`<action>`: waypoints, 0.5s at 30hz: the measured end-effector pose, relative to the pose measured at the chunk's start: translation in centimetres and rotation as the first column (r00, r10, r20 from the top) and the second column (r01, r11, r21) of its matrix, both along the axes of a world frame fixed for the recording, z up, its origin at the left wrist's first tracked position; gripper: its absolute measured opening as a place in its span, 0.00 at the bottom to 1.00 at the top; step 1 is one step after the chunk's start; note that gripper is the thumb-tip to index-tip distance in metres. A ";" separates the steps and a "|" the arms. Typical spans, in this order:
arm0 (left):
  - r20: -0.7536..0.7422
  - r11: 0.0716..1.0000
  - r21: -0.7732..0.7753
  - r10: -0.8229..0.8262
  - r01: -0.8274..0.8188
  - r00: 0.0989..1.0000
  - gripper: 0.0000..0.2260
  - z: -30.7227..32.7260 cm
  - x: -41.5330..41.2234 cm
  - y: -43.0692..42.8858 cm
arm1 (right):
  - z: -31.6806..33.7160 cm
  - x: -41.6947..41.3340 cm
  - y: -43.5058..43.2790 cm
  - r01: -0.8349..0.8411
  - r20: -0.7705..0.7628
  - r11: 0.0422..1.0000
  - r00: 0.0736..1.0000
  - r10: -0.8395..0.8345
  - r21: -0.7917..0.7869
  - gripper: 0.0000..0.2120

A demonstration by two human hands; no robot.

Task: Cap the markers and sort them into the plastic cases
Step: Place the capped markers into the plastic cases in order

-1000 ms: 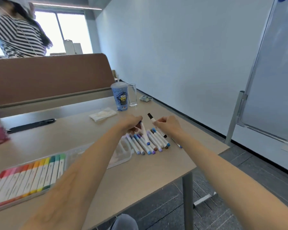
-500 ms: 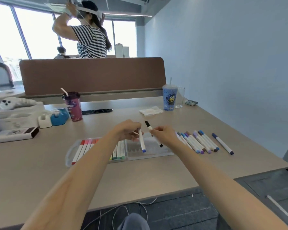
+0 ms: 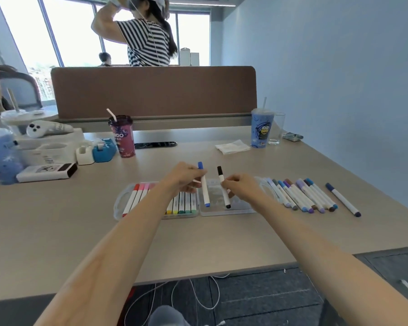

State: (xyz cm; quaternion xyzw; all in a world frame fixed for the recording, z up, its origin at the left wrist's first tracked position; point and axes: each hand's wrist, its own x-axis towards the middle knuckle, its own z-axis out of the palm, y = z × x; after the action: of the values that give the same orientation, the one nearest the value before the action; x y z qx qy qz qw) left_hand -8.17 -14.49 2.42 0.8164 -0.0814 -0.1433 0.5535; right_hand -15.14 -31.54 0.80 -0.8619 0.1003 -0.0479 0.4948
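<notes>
My left hand (image 3: 183,176) pinches a white marker with a blue cap (image 3: 204,184), held nearly upright. My right hand (image 3: 242,187) pinches a white marker with a black cap (image 3: 223,188) beside it. Both markers hang over an empty clear plastic case (image 3: 224,209). To its left, another clear case (image 3: 120,203) holds a row of capped markers from red through green, partly hidden by my left forearm. On the table to the right lie several capped blue, purple and brown markers (image 3: 302,196), plus one dark blue marker (image 3: 343,200) apart from them.
At the back of the table stand a purple cup with a straw (image 3: 123,136), a blue cartoon cup (image 3: 262,129), a glass (image 3: 277,128), a napkin (image 3: 232,147), tape dispensers (image 3: 104,150) and white boxes (image 3: 46,171). A brown divider (image 3: 153,90) rises behind; a person stands beyond it.
My head turned left, so the view swung from the loose markers to the cases. Both hands carried their markers over the empty case. The left marker's blue cap is uppermost.
</notes>
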 end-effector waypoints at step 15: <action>0.077 0.996 0.069 0.050 -0.055 0.996 0.11 0.4 -0.5 2.9 | 1.0 2.8 3.7 -0.107 -0.204 0.990 0.975 0.087 -0.093 0.05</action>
State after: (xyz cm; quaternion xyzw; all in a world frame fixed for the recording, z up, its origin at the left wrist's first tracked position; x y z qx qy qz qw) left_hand -8.62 -11.60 2.80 0.8422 -0.0755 -0.1004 0.5243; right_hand -12.34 -27.89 1.77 -0.8906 0.1046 0.0579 0.4388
